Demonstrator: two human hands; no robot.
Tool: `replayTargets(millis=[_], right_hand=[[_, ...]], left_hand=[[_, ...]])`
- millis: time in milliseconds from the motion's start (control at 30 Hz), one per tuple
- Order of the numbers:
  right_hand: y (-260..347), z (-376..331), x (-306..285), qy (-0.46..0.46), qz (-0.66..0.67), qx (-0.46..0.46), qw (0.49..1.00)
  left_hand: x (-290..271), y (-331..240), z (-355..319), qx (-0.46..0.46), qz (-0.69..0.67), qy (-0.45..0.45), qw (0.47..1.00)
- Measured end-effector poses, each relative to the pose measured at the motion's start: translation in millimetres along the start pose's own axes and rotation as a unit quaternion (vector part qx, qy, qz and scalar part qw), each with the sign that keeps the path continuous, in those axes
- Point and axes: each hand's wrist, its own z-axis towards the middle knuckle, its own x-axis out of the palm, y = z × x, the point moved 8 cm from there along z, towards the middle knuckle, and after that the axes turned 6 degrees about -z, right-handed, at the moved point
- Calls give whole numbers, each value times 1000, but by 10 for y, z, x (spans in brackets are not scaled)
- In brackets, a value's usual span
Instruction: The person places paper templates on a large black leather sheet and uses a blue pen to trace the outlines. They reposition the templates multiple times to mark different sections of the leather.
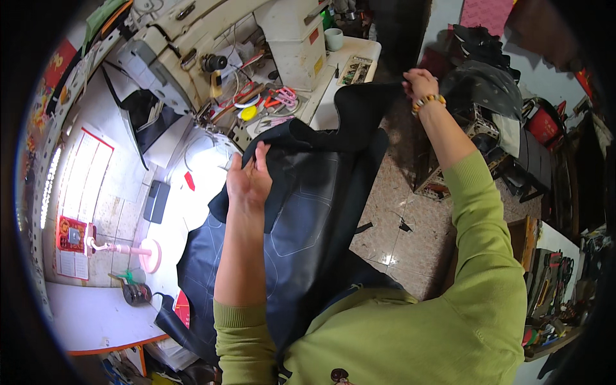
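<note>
Black fabric (308, 212) lies across the white table (205, 167) beside the cream sewing machine (192, 45); the left hand (249, 179) presses flat on it, fingers together; the right hand (419, 83), beaded bracelet (428, 101) at the wrist, pinches its far corner, lifted.

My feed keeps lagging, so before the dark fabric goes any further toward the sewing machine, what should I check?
1. Left hand on fabric: ok, pressing it flat near the machine.
2. Right hand gripping the far end: ok, lifted out to the side.
3. Chalk lines visible on the fabric: ok.
4. Edge under the needle: cannot tell, hidden.
5. Scissors away from the fabric: ok, behind it on the table.
</note>
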Motion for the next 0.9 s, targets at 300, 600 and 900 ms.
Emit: replayTargets(millis=[300,600,900], right_hand=[[-821,634,26,61,-164,-77,982],[-2430,611,-1518,35,-247,127,960],[-2139,-387,-595,151,-575,-195,780]], left_hand=[[-659,620,-913,-83,210,11,974],[-1643,-1540,-3135,440,788,-179,392],[-2086,-2695,-2924,235,904,-303,188]])
